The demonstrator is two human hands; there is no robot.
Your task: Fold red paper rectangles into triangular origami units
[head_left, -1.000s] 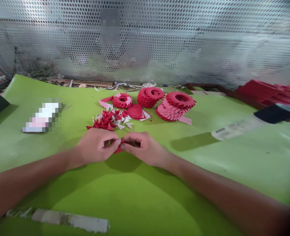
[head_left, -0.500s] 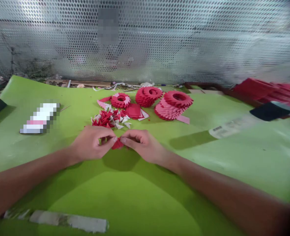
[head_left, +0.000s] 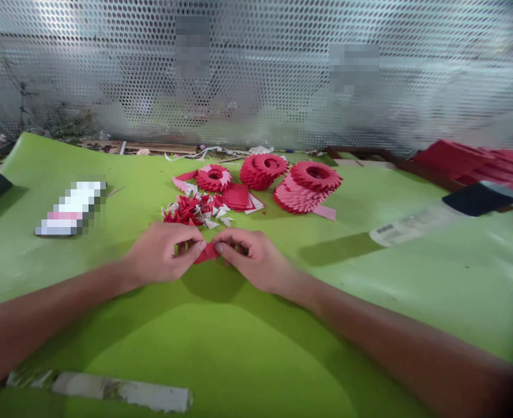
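A small piece of red folded paper (head_left: 206, 253) is pinched between my two hands, just above the green tabletop. My left hand (head_left: 167, 251) grips its left side with thumb and forefinger. On the other side, my right hand (head_left: 253, 255) has its thumb and fingers closed on the right end. Just beyond the hands lies a pile of red and white folded paper triangles (head_left: 191, 210). Beside that pile is a stack of red paper squares (head_left: 237, 196). Fingers cover part of the held paper, so its exact fold is hard to see.
Behind the pile stand a small red-and-pink paper ring (head_left: 213, 177), a red ring stack (head_left: 263, 171) and a taller pink-and-red one (head_left: 307, 187). A blurred phone (head_left: 71, 210) lies left, a clear tube with dark cap (head_left: 417, 223) right. Tape (head_left: 121, 390) crosses the near edge.
The red paper between my fingertips has turned slightly and shows longer and flatter. My right thumb has shifted a little to the right; the other things stay put.
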